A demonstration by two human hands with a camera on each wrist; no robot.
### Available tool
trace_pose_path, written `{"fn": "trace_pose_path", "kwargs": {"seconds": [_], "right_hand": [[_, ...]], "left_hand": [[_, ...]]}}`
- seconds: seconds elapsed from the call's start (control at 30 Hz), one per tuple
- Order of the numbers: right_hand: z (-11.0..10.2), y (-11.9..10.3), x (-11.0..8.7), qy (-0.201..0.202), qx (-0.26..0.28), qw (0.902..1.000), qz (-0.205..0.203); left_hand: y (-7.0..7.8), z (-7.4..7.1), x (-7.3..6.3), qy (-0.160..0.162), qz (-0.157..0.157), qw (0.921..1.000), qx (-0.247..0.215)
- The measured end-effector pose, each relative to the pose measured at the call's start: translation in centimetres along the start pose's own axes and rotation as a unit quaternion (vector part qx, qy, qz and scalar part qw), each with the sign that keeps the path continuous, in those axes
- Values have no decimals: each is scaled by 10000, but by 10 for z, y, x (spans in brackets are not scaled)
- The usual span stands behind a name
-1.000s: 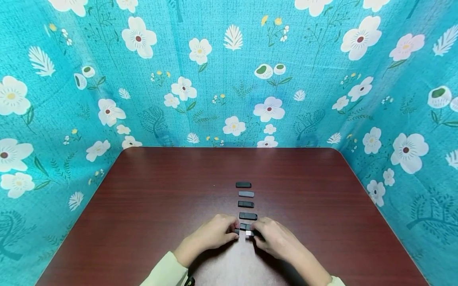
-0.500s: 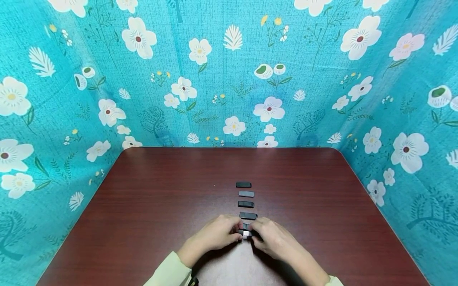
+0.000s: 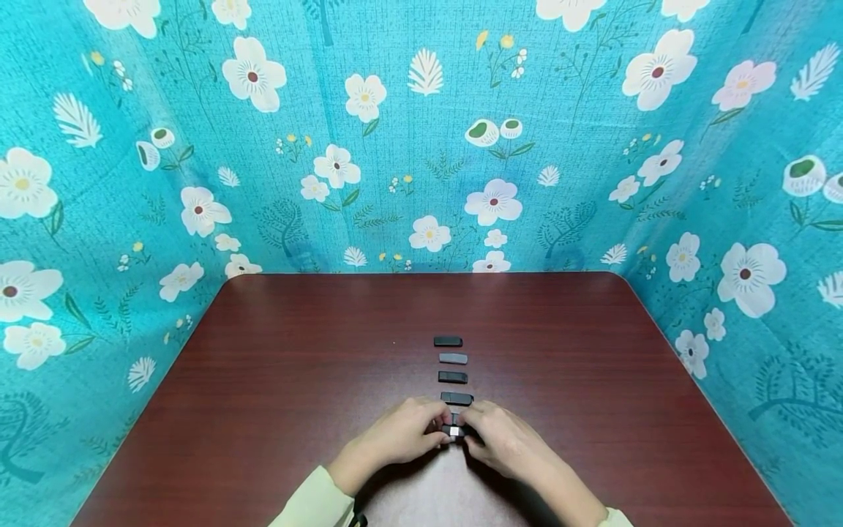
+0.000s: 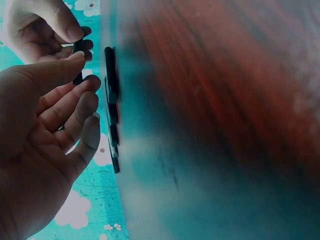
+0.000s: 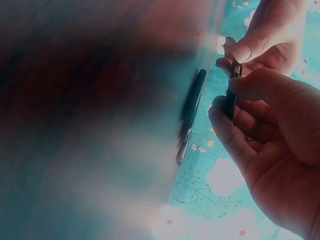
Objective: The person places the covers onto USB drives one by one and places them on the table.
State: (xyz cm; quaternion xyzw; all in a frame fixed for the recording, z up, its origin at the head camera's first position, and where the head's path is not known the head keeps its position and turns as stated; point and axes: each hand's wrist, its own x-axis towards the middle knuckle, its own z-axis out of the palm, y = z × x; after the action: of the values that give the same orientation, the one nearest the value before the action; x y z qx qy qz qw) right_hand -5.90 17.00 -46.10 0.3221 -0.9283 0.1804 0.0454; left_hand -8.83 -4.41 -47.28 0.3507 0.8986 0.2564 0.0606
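Low in the middle of the head view, my right hand (image 3: pixel 503 440) pinches a black USB flash drive (image 5: pixel 230 102) between thumb and fingers. Its silver plug (image 3: pixel 455 432) points left, toward my left hand (image 3: pixel 405 437). That hand pinches a small black cap (image 4: pixel 77 79), held in line with the plug and right up against it. Both hands are close over the table; the fingers hide much of the drive and cap. Just beyond the fingertips lies another dark flash drive, partly covered by the hands.
Several flash drives lie in a column ahead of the hands: a black one (image 3: pixel 457 399), another black one (image 3: pixel 453 377), a grey one (image 3: pixel 453 359) and the farthest black one (image 3: pixel 448 342). Floral blue cloth (image 3: pixel 421 146) hangs round the brown table (image 3: pixel 296 351).
My left hand has moved right with the cap, closing the gap to the drive's plug. Less of the silver plug shows now. The right hand has stayed nearly in place.
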Motion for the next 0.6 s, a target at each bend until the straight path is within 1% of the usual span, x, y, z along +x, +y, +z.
{"fn": "trace_pose_path", "kwargs": {"seconds": [0.2,0.4,0.6], "right_hand": [[0,0,0,53,-51,10000,-45],[0,-1,-1,137,-48,9997,-205],[-3,-2,-1,-10,171,9999,14]], "left_hand": [[1,1,0,38,111,9999,32],[2,3,2,39,186,9998,-20],[1,5,2,90,215,9997,25]]}}
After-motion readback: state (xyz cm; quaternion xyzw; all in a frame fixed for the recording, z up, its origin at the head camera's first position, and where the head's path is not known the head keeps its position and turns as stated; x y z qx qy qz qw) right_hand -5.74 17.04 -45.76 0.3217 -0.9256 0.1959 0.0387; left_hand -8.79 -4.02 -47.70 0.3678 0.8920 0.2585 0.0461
